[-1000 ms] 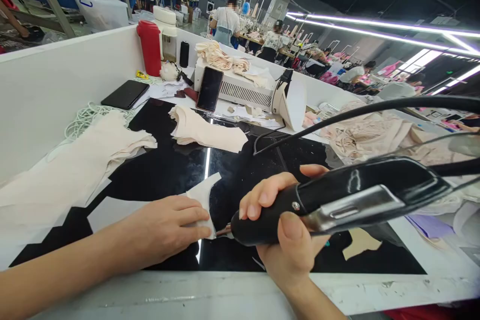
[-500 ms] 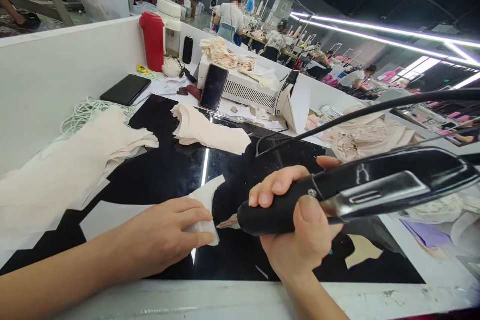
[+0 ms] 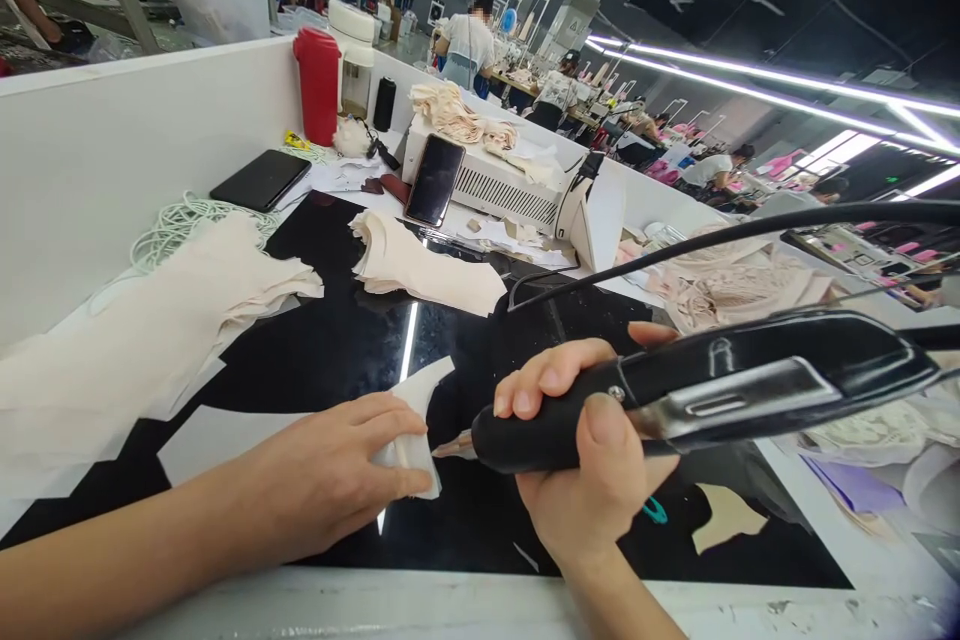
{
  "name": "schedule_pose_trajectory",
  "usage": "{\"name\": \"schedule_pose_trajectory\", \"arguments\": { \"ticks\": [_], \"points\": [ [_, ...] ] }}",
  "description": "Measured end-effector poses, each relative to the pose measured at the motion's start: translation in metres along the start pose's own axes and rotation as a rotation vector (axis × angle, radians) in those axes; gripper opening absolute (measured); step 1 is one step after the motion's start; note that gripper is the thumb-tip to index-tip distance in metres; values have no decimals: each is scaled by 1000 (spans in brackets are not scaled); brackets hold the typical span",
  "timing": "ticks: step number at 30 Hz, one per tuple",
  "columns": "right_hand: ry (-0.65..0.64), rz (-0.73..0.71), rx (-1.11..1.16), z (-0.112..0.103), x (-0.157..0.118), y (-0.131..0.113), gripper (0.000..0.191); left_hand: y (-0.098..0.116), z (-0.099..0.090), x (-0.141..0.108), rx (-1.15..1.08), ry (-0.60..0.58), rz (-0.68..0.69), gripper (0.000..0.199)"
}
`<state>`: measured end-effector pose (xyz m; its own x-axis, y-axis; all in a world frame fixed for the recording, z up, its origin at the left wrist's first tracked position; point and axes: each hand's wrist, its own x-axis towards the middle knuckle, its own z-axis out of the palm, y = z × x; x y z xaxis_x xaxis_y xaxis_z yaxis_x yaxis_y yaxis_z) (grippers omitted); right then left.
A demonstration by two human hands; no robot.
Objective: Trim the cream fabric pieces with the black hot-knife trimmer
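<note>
Shifted black handheld tool (image 3: 551, 430) slightly right and farther over black mat (image 3: 300, 340) since a second ago, exposing more of teal loop (image 3: 655, 510) beside right hand (image 3: 592, 510). Pinching white piece (image 3: 420, 392) in left hand (image 3: 337, 455) above mat, on bench (image 3: 420, 605), apparently to steady its edge toward metal tip (image 3: 456, 445). Wrapping right hand around tool, probably for control. Hard to tell contact between tip and edge at this angle. Leaving cream stack (image 3: 431, 267) farther back, presumably out of the way.

Red cup (image 3: 317, 88) beside white-lidded jar (image 3: 355, 60); phone (image 3: 435, 180) propped nearby.
</note>
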<state>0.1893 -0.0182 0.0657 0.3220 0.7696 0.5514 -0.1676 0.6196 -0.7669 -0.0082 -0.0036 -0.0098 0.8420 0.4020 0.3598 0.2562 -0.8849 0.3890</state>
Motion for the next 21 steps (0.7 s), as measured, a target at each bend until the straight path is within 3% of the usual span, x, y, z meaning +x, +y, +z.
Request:
{"name": "schedule_pose_trajectory", "arguments": {
  "ticks": [16, 21],
  "points": [
    [5, 13, -13, 4, 2, 9, 38, -1, -1, -4, -19, -11, -28, 45],
    [10, -13, -79, -12, 5, 2, 45, -1, 2, -2, -9, 18, -35, 38]
  ]
}}
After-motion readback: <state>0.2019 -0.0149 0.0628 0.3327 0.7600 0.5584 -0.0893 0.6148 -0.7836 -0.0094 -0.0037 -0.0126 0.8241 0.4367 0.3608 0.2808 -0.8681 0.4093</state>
